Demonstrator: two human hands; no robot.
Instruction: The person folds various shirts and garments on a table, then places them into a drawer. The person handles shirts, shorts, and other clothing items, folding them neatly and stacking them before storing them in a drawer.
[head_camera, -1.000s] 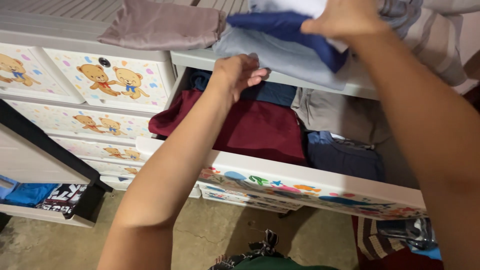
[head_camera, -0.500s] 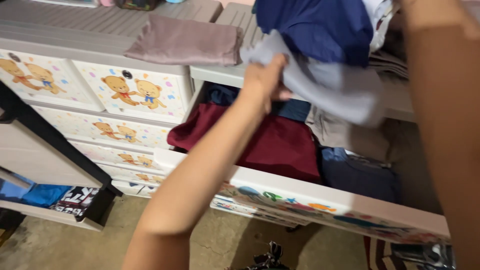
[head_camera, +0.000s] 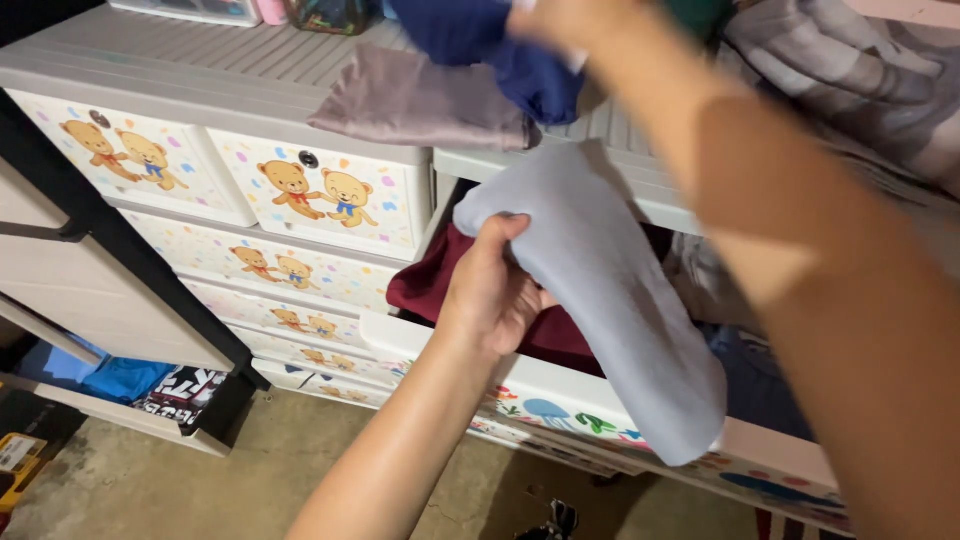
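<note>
Head view, items as they lie.

My left hand (head_camera: 497, 290): clenched on the upper edge of a folded pale grey-blue cloth garment (head_camera: 610, 300), which hangs slantwise down to the right, above and in front of the open drawer.

My right hand (head_camera: 560, 22): raised at the top edge of the frame, blurred, against a dark blue cloth garment (head_camera: 500, 45); I cannot tell how firmly it grips.

Open white plastic drawer with sea-creature prints on its front (head_camera: 560, 400): pulled out, holding a folded maroon cloth (head_camera: 430, 285) directly under my left hand, with darker clothes to the right, partly hidden by my arm.

White plastic chest of drawers with teddy-bear prints (head_camera: 300, 190): just left of the open drawer, drawers closed.

Folded mauve-grey cloth (head_camera: 420, 100): lying flat on the ribbed top of the chest.

Striped grey fabric (head_camera: 850, 80): heaped at upper right.

Low open compartment at lower left: bright blue folded cloth (head_camera: 120, 380) inside.
</note>
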